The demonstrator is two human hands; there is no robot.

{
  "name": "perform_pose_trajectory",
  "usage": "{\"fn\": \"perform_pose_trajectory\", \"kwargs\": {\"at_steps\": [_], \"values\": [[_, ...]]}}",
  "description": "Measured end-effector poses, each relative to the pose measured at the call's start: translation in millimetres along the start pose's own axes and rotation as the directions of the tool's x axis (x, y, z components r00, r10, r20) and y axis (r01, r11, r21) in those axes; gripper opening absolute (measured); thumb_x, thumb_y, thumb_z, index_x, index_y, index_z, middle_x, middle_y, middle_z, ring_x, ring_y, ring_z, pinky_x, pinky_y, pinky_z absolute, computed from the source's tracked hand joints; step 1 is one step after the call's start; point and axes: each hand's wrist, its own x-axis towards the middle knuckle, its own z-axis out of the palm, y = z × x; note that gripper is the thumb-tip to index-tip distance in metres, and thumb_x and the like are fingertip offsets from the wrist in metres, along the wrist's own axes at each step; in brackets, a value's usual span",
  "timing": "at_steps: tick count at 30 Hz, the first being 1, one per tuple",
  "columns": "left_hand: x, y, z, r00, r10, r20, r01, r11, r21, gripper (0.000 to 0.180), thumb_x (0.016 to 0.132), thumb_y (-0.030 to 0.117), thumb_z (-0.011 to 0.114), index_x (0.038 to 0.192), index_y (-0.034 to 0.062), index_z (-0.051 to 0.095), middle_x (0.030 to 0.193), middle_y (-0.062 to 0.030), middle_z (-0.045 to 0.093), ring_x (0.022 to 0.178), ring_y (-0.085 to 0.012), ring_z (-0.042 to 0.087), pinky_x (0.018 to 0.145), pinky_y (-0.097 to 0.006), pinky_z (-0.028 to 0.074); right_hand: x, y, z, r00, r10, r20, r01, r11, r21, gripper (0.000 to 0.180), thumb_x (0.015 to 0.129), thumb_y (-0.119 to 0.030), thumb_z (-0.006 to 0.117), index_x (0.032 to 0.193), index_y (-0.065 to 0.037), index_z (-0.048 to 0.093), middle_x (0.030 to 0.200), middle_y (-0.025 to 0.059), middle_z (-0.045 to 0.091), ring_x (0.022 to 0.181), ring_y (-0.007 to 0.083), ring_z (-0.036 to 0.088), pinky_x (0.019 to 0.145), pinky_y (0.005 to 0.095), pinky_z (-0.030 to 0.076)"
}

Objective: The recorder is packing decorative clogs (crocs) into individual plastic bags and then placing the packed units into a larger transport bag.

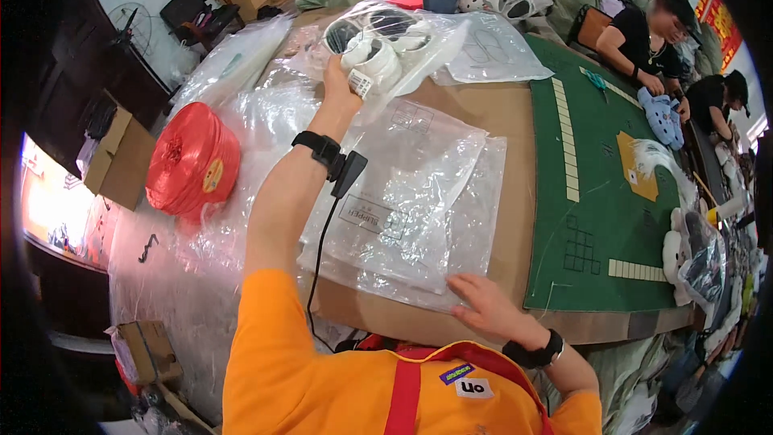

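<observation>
Slippers (376,67) are sitting inside clear plastic (441,42), looking already wrapped; flat bags (427,221) are lying unfilled nearer the person. The left hand (340,87) is touching the wrapped slippers, though I cannot tell whether its hidden fingers are clamping; the right hand (489,306) is resting, thumb and fingers apart, on the bags' near corner.
</observation>
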Motion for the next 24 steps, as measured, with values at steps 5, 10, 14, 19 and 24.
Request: {"fn": "perform_pose_trajectory", "kwargs": {"at_steps": [5, 10, 14, 19, 24], "values": [[58.9, -23.5, -20.3, 0.997, 0.052, -0.059, -0.056, 0.996, -0.064, 0.031, 0.08, 0.024, 0.051, 0.104, 0.0046, 0.051, 0.098, -0.0088, 0.058, 0.086, -0.0242, 0.06, 0.073, -0.039, 0.051, -14.2, 0.5, -3.0, 0.996, 0.089, 0.008, -0.089, 0.995, 0.032, 0.046, 0.081, -0.023, 0.057, 0.121, -0.003, 0.044, 0.115, 0.0197, 0.048, 0.1, 0.0366, 0.049, 0.085, 0.0393, 0.041], [69.6, -30.7, -40.7, 0.99, -0.115, -0.079, 0.13, 0.966, 0.222, 0.04, 0.084, 0.025, 0.05, 0.117, 0.0037, 0.042, 0.108, -0.0112, 0.054, 0.097, -0.0266, 0.055, 0.079, -0.041, 0.048, -5.6, 2.5, -6.5, 0.992, 0.129, 0.016, -0.129, 0.991, 0.029, 0.043, 0.082, -0.022, 0.057, 0.12, -0.003, 0.046, 0.117, 0.0181, 0.047, 0.099, 0.036, 0.051, 0.084, 0.0396, 0.042], [30.3, -28.0, -18.5, 0.989, -0.134, -0.055, 0.128, 0.626, 0.769, 0.055, 0.081, 0.023, 0.055, 0.127, -0.0022, 0.036, 0.118, -0.0148, 0.048, 0.107, -0.0236, 0.049, 0.086, -0.032, 0.04, 10.2, 3.7, 1.7, 0.993, 0.116, -0.013, -0.116, 0.993, 0.025, 0.042, 0.083, -0.022, 0.055, 0.12, -0.007, 0.046, 0.117, 0.0179, 0.047, 0.097, 0.0355, 0.053, 0.079, 0.0397, 0.045], [-34.2, -10.1, -14.6, 0.933, -0.295, 0.206, -0.13, 0.259, 0.957, 0.055, 0.08, 0.023, 0.056, 0.128, 0.003, 0.041, 0.12, -0.0131, 0.049, 0.11, -0.0202, 0.046, 0.091, -0.03, 0.035, 25.5, -11.7, 0.9, 0.972, 0.236, 0.003, -0.236, 0.971, 0.029, 0.043, 0.082, -0.024, 0.055, 0.123, -0.015, 0.045, 0.12, 0.0175, 0.044, 0.091, 0.0371, 0.056, 0.074, 0.0405, 0.048], [-124.9, 5.6, -47.3, 0.797, -0.504, 0.332, -0.472, -0.18, 0.863, 0.054, 0.079, 0.032, 0.057, 0.128, 0.0126, 0.043, 0.127, -0.0174, 0.044, 0.119, -0.0303, 0.039, 0.097, -0.036, 0.031, 26.5, 2.9, 13.4, 0.974, 0.227, 0.014, -0.226, 0.971, -0.074, 0.039, 0.081, -0.024, 0.056, 0.118, -0.013, 0.048, 0.121, 0.0166, 0.042, 0.087, 0.0367, 0.057, 0.073, 0.0408, 0.049]]}}
